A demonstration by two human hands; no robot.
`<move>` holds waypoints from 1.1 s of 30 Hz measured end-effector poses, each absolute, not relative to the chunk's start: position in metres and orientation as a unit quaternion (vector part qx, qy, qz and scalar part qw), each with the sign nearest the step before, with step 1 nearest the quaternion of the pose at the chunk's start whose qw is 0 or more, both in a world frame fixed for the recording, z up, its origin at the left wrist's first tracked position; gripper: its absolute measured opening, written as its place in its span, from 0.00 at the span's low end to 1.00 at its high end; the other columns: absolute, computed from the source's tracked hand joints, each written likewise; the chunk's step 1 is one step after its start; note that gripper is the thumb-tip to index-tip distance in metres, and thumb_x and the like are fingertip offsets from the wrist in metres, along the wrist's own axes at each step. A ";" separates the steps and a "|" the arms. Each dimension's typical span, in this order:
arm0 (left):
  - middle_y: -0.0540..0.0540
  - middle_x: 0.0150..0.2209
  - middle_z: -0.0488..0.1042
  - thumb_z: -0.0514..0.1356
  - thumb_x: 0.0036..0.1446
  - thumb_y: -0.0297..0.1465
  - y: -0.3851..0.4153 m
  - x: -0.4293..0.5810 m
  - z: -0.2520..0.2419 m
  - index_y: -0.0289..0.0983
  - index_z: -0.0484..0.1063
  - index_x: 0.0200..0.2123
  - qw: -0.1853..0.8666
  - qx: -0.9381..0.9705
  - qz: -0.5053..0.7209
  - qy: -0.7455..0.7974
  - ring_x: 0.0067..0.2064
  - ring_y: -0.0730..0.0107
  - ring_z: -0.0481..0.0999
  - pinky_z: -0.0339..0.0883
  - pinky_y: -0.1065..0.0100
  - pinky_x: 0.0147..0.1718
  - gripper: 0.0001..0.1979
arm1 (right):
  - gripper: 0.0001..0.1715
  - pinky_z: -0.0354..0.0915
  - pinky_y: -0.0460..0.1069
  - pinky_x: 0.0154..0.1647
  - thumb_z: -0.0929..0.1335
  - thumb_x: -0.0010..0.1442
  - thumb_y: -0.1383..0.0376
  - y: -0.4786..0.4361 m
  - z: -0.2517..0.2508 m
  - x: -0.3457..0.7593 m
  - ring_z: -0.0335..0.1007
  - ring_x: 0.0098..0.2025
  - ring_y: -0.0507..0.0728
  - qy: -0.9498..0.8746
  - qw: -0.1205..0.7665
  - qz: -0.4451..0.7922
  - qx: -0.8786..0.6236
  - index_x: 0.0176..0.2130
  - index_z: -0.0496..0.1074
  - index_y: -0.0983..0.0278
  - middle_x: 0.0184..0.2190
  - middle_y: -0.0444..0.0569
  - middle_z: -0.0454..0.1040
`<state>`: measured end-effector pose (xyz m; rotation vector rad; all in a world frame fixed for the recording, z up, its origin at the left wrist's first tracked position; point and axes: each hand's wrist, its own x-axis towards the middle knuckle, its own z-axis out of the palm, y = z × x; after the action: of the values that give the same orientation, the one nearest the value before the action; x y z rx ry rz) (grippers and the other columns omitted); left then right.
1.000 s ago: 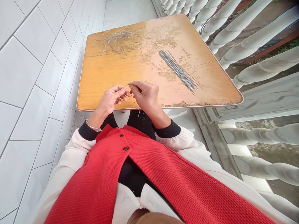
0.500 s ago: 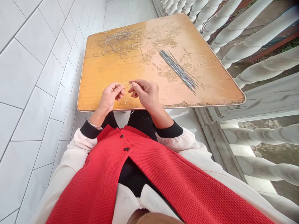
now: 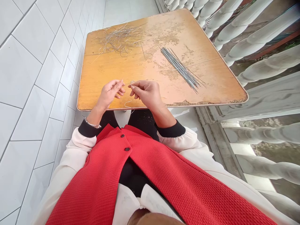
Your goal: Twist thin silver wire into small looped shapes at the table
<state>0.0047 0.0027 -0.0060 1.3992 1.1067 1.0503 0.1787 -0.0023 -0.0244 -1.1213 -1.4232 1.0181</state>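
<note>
- Right hand [image 3: 145, 95]: thumb and forefinger pinch a fine pale wire strand [image 3: 132, 82] at their tips, just above the middle of the counter's near half; the other fingers curl loosely beneath.
- Left hand [image 3: 110, 95]: held up beside the right hand, palm turned inward, fingers loosely curled, the fingertips [image 3: 120, 83] just apart from the pinch. Whether this hand grips any wire cannot be told.
- The strand drops from the pinch in a thin loop below the right hand, reaching close to the counter's near edge.
- Counter [image 3: 105, 75]: a square wooden top with orange veneer, worn and flaking in patches, chipped along the near edge.
- Tangled wire heap [image 3: 119, 39]: loose curls and loops at the far left of the counter, well apart from both hands.
- Bundle of straight grey wire rods [image 3: 180, 70]: lying diagonally on the right half of the counter, side by side, ends fanning slightly.
- Person's clothing: red knit vest [image 3: 150, 175] with dark buttons, over a cream blouse with black cuffs [image 3: 87, 129]; a thin metal bracelet [image 3: 92, 124] circles the left wrist.
- Surroundings: white tiles [image 3: 30, 93] to the left; a white balustrade [image 3: 264, 65] to the right.
</note>
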 end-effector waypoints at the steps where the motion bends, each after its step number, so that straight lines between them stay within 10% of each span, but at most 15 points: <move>1: 0.52 0.26 0.75 0.62 0.65 0.37 0.003 0.005 -0.004 0.35 0.72 0.33 0.504 0.591 0.431 0.460 0.26 0.83 0.74 0.66 0.79 0.26 0.11 | 0.06 0.61 0.43 0.22 0.70 0.60 0.69 -0.002 -0.025 0.179 0.63 0.19 0.46 -0.605 0.499 0.405 -0.470 0.31 0.77 0.66 0.21 0.43 0.75; 13: 0.57 0.19 0.71 0.61 0.61 0.23 0.007 0.022 -0.021 0.37 0.71 0.29 0.403 0.629 0.468 0.472 0.21 0.83 0.70 0.65 0.78 0.26 0.08 | 0.15 0.68 0.50 0.35 0.63 0.68 0.59 -0.003 -0.051 0.164 0.73 0.28 0.54 -0.661 0.534 0.143 -0.507 0.36 0.76 0.62 0.27 0.47 0.77; 33: 0.55 0.23 0.72 0.59 0.61 0.23 0.012 0.017 -0.028 0.40 0.75 0.36 0.304 0.681 0.460 0.482 0.28 0.76 0.72 0.67 0.73 0.34 0.07 | 0.13 0.69 0.50 0.40 0.64 0.68 0.59 0.004 -0.052 0.166 0.77 0.34 0.56 -0.667 0.512 0.170 -0.514 0.41 0.77 0.61 0.29 0.47 0.78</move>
<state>0.0170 0.0116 -0.0279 1.8030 1.2765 1.2197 0.1665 0.0042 -0.0520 -1.2365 -1.6042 0.4082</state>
